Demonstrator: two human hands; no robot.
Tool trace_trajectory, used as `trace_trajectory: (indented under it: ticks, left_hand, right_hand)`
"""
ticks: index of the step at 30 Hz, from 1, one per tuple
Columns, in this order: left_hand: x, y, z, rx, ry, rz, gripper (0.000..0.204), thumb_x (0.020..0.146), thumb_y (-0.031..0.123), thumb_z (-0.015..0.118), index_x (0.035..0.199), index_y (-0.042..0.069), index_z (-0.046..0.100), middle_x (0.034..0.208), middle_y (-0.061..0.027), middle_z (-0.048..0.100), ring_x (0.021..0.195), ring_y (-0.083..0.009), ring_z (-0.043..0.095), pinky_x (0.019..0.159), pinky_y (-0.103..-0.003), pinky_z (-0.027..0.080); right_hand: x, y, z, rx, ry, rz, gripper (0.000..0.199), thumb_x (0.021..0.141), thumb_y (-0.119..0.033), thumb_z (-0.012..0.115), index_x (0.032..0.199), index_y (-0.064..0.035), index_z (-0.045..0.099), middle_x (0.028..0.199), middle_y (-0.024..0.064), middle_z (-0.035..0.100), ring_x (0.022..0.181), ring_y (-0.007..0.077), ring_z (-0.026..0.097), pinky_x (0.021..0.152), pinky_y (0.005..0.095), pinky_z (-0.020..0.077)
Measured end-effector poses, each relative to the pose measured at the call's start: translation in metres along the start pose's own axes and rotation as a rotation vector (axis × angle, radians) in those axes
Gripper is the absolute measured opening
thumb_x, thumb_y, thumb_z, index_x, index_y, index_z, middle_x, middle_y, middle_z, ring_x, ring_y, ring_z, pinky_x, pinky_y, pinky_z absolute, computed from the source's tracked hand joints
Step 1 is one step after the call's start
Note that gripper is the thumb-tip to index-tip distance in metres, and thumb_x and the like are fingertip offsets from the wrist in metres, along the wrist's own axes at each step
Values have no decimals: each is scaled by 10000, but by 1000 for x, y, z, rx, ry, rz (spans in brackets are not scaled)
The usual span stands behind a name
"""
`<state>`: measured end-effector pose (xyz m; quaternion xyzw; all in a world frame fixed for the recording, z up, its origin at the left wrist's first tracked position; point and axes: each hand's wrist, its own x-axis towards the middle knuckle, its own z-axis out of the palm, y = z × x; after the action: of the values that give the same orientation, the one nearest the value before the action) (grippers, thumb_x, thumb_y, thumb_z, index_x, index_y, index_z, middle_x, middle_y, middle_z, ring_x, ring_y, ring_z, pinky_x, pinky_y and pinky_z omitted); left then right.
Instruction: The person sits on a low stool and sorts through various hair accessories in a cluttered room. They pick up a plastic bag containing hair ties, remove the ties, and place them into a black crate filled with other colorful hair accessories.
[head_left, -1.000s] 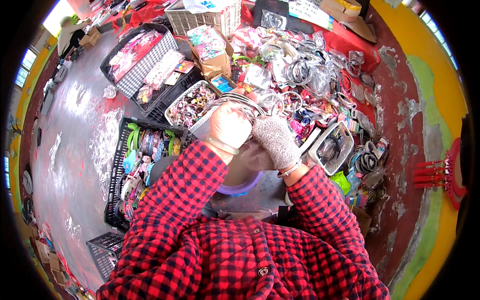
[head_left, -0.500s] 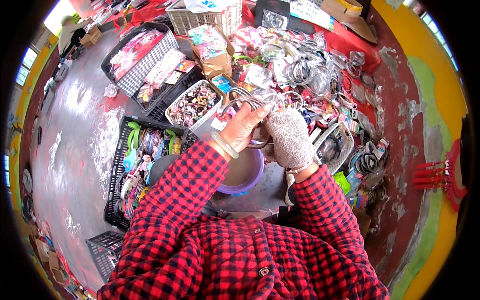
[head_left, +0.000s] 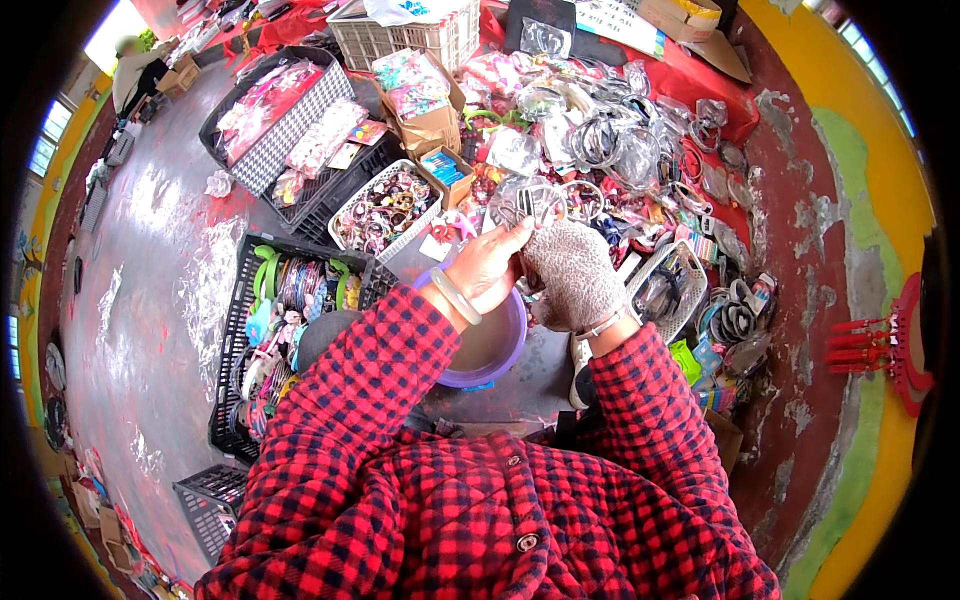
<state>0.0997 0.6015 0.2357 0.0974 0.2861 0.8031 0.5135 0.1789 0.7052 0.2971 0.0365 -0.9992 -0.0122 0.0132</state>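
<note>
My left hand [head_left: 487, 268], bare with a pale bangle at the wrist, pinches the lower edge of a clear plastic packet [head_left: 527, 202] that holds rings or bangles. My right hand [head_left: 575, 272], in a grey knitted glove, grips the same packet from the right side. Both hands hold it up above a purple bowl [head_left: 492, 352] that sits on the floor in front of me. Red checked sleeves cover both forearms.
Black crates [head_left: 268, 330] of hairbands and trinkets stand at the left, a white basket of bracelets [head_left: 385, 207] ahead. Bagged bangles [head_left: 610, 140] lie piled on red cloth at the upper right. A white basket [head_left: 670, 290] sits by my right hand. Grey floor [head_left: 150, 250] stretches left.
Both hands have risen from over the purple bowl and moved forward, bringing the clear packet up and away from it. The bowl now shows beneath my wrists.
</note>
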Motion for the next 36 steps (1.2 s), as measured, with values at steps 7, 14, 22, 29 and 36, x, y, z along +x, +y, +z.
trace_trajectory:
  ticks: [7, 14, 22, 29, 36]
  left_hand:
    - [3, -3, -17, 20, 86, 29, 274, 908, 186, 481, 1075, -23, 540, 1043, -104, 585, 984, -193, 545, 896, -340, 403]
    - [-3, 5, 2, -131, 65, 11, 234, 894, 128, 477, 1071, -12, 535, 1038, -112, 588, 992, -227, 545, 903, -389, 415]
    - [4, 8, -11, -235, 193, 253, 233, 827, 19, 507, 1057, -19, 509, 1019, -157, 588, 980, -261, 548, 900, -405, 428]
    - [-5, 18, 4, -185, 117, 81, 288, 837, 107, 562, 1089, -17, 501, 1081, -171, 572, 1036, -270, 538, 953, -409, 391]
    - [2, 2, -9, -29, 79, -17, 302, 881, 215, 534, 1103, 10, 529, 1070, -107, 583, 993, -215, 555, 897, -380, 416]
  right_hand:
    - [0, 1, 2, -23, 33, -19, 366, 459, -122, 693, 798, -70, 567, 715, 87, 570, 668, 257, 605, 551, 337, 479]
    - [3, -8, 8, -111, 56, 98, 258, 728, -143, 577, 963, -44, 546, 776, 81, 600, 687, 197, 624, 517, 319, 480]
    - [4, -8, 22, 79, 24, -60, 386, 443, -110, 707, 798, -23, 586, 682, 124, 588, 677, 290, 612, 573, 363, 484]
    - [-6, 0, 31, 352, 147, -191, 500, 456, -136, 728, 902, -9, 540, 870, 203, 568, 843, 343, 574, 733, 412, 453]
    - [3, -3, 21, 312, -62, -32, 447, 475, -110, 693, 883, -39, 526, 865, 171, 545, 822, 361, 540, 706, 415, 435]
